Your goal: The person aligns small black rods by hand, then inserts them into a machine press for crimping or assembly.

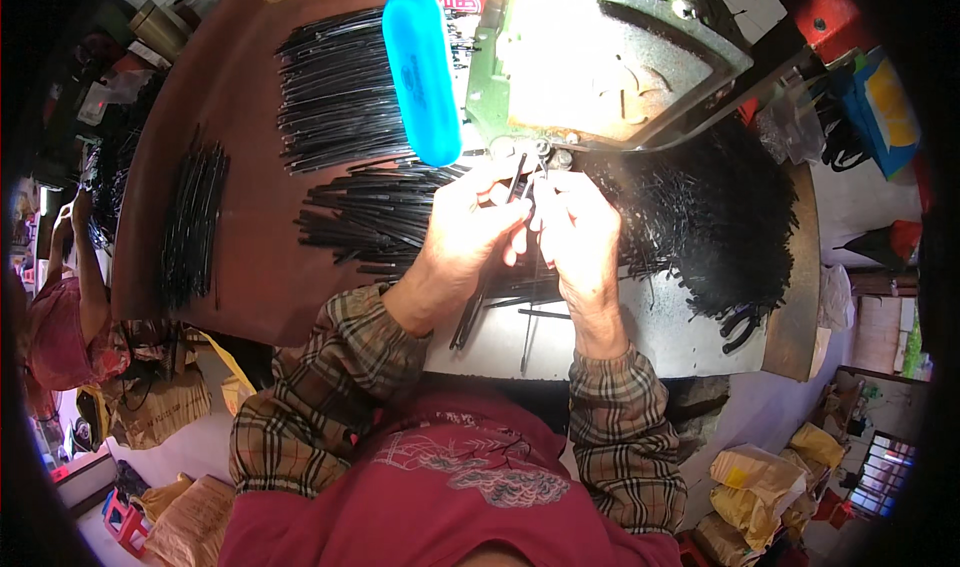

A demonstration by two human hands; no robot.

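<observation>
Both my hands are close together under the bright light, at the small metal head (543, 151) of a green machine. My left hand (452, 239) is closed round several thin black strips (467, 324), whose lower ends stick out below the palm. Beside it, my right hand (585, 235) has thumb and fingers pinched together at the metal head, around a thin dark strip (527, 337) that seems to hang down between the hands. Glare and the fingers hide the exact grip. A loose pile of black strips (365, 207) lies just left of my left hand.
A blue bottle (420, 77) stands by a stack of black strips (335, 92). Another bundle (195, 222) lies on the brown table cover (250, 247). Right of my hands spreads a large black heap (730, 227), with black looped handles (742, 329) at its edge. At far left, another person (70, 317) is partly visible.
</observation>
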